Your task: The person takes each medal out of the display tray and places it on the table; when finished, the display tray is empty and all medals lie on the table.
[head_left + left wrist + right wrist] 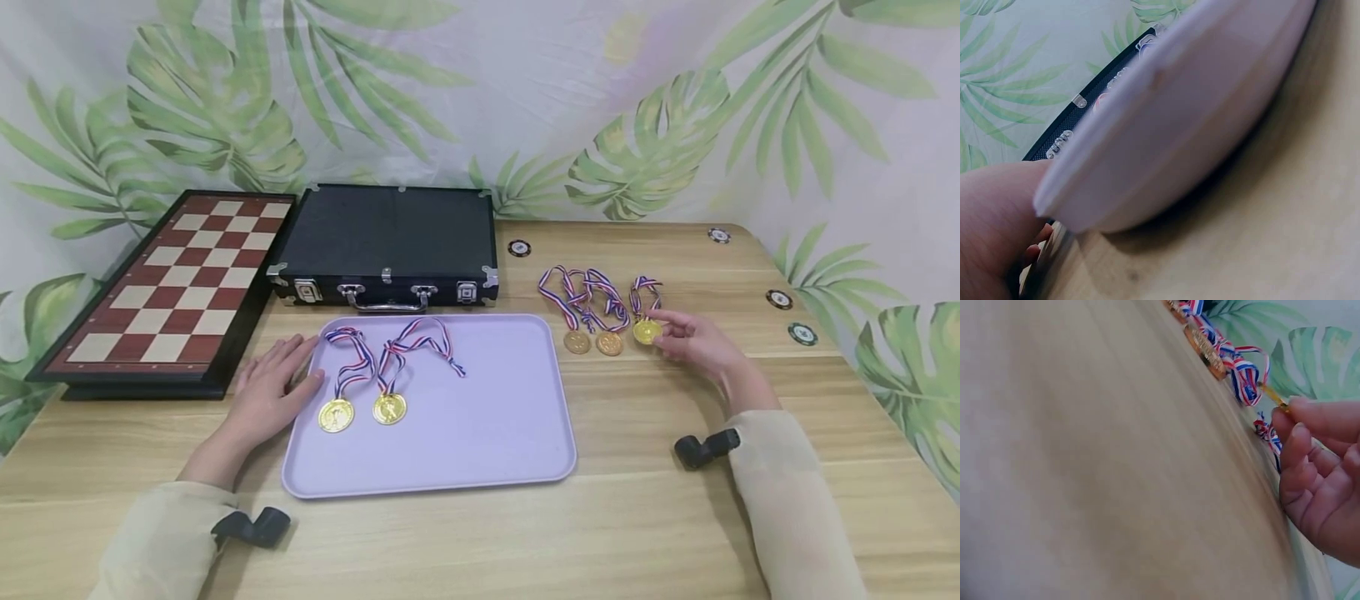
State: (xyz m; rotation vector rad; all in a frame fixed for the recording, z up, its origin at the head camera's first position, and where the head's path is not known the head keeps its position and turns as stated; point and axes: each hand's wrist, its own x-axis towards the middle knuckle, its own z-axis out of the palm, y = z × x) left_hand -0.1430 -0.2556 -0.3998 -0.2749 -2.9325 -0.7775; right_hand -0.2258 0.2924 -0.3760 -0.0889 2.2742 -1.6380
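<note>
My right hand [697, 343] pinches a gold medal [647, 332] by its edge between thumb and fingertips. In the right wrist view the medal [1274, 395] is seen edge-on, its striped ribbon [1246, 381] hanging from it. Just left of it lie two bronze-coloured medals [609, 342] with red, white and blue ribbons. My left hand [270, 387] rests on the table at the left edge of the lilac tray [480, 433], fingers extended, thumb at the rim. Two gold medals, one at the left [335, 415] and one beside it [389, 408], lie on the tray with their ribbons spread above.
Behind the tray stands a black case [390, 233] with a metal handle. A checkered chessboard box [180, 283] sits at the left. Several poker chips, among them a green one [802, 334], lie at the back and right of the wooden table [637, 533].
</note>
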